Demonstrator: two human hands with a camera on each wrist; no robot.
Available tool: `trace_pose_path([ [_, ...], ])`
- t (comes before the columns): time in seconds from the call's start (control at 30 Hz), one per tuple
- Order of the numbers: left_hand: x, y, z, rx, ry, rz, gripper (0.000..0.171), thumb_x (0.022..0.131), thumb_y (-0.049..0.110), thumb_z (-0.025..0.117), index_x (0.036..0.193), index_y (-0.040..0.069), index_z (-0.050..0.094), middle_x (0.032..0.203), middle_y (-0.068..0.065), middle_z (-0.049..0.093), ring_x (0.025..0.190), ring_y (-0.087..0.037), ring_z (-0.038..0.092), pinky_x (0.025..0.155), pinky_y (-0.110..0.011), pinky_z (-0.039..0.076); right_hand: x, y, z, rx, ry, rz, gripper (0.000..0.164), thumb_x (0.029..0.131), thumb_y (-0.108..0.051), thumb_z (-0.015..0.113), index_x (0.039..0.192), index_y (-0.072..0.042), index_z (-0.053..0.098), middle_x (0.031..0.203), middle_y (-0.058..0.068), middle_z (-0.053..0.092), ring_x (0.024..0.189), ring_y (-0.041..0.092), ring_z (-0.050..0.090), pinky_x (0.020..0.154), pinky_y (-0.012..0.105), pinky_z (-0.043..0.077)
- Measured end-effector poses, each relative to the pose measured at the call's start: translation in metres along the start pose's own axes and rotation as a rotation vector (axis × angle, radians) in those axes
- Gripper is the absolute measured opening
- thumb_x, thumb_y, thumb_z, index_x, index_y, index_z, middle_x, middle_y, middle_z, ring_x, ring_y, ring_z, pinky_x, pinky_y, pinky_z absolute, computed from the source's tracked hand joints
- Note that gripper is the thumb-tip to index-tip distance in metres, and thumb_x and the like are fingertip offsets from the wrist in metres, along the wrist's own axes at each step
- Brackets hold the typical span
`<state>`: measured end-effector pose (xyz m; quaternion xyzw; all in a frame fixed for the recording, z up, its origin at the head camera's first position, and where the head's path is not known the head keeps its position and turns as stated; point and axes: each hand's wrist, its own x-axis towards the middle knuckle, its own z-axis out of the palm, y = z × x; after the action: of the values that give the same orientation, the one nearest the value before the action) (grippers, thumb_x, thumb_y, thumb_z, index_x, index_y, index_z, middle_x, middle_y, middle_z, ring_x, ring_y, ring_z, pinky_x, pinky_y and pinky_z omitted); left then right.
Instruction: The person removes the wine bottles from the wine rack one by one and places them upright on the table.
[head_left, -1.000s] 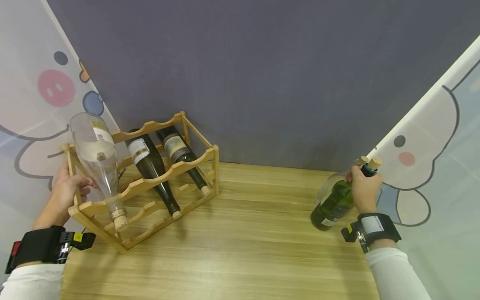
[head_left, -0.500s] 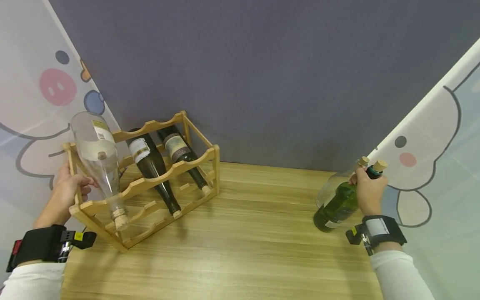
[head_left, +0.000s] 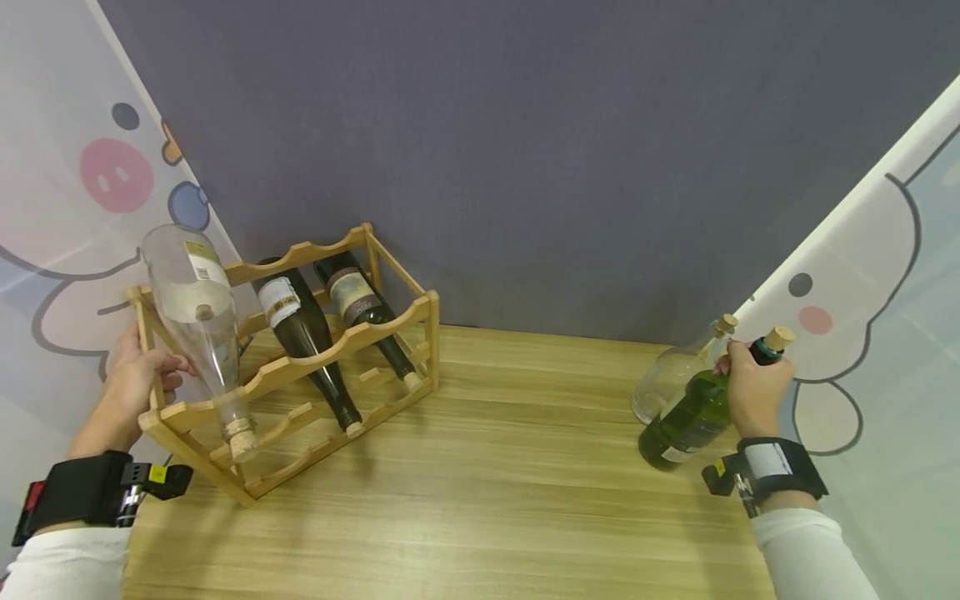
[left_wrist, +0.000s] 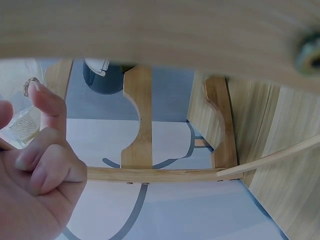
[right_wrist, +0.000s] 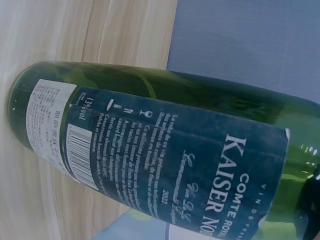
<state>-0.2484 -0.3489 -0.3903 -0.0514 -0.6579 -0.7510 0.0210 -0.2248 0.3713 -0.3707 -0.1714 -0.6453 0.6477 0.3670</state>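
My right hand [head_left: 756, 387] grips a green glass wine bottle [head_left: 686, 425] by its neck, below the cork. The bottle leans, its cork end up and to the right and its base low by the table. Printed labels on the wine bottle [right_wrist: 175, 160] fill the right wrist view. At the far left, my left hand [head_left: 142, 379] holds the side of a wooden wine rack [head_left: 432, 333]; its curled fingers [left_wrist: 57, 165] show in the left wrist view. Across the rack's top lie a corked clear bottle [head_left: 191, 292] and two dark bottles, all necks forward.
A corked clear glass bottle [head_left: 663, 383] stands just left of and behind the green one. The wooden table [head_left: 495, 467] spans the space between rack and bottles. A grey panel [head_left: 525, 167] rises at the back, with cartoon-printed panels on both sides.
My right hand has shifted right with the green bottle, drawing it away from the clear bottle, which now shows more fully. The left hand and the rack stay in place.
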Motion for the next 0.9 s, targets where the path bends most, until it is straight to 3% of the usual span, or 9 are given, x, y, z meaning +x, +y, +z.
trace_pose_path([
  [0.3, -0.001, -0.001, -0.002, 0.044, 0.020, -0.011, 0.053, 0.095, -0.008, 0.030, 0.133, 0.028, 0.024, 0.070, 0.004, 0.064, 0.046, -0.010, 0.047, 0.040, -0.025, 0.033, 0.001, 0.001, 0.003, 0.032, 0.016, -0.014, 0.024, 0.087, -0.002, 0.059, 0.065, -0.005, 0.054, 0.047, -0.001, 0.053, 0.039, 0.009, 0.050, 0.046, 0.018, 0.045],
  [0.57, 0.000, -0.002, 0.001, 0.011, 0.003, 0.017, 0.050, 0.095, -0.009, 0.028, 0.131, 0.026, 0.025, 0.068, 0.002, 0.064, 0.042, -0.011, 0.043, 0.038, -0.026, 0.029, 0.003, 0.002, 0.000, 0.064, 0.034, -0.052, 0.025, 0.087, 0.001, 0.058, 0.062, -0.004, 0.052, 0.047, 0.000, 0.052, 0.039, 0.009, 0.049, 0.045, 0.018, 0.045],
  [0.73, 0.000, -0.002, 0.002, 0.028, 0.005, 0.010, 0.045, 0.095, -0.008, 0.028, 0.123, 0.027, 0.028, 0.068, 0.003, 0.064, 0.042, -0.011, 0.040, 0.039, -0.028, 0.028, 0.006, 0.001, -0.008, 0.011, 0.075, -0.030, 0.027, 0.086, -0.001, 0.058, 0.060, -0.005, 0.053, 0.046, -0.003, 0.053, 0.038, 0.007, 0.050, 0.045, 0.016, 0.044],
  [0.9, 0.000, -0.001, 0.001, 0.006, 0.005, 0.009, 0.053, 0.095, -0.009, 0.029, 0.133, 0.027, 0.023, 0.069, 0.004, 0.063, 0.044, -0.010, 0.041, 0.039, -0.027, 0.028, 0.007, -0.001, -0.014, -0.051, 0.053, 0.011, 0.028, 0.089, -0.007, 0.063, 0.062, -0.006, 0.056, 0.047, -0.005, 0.056, 0.040, 0.005, 0.053, 0.048, 0.015, 0.043],
])
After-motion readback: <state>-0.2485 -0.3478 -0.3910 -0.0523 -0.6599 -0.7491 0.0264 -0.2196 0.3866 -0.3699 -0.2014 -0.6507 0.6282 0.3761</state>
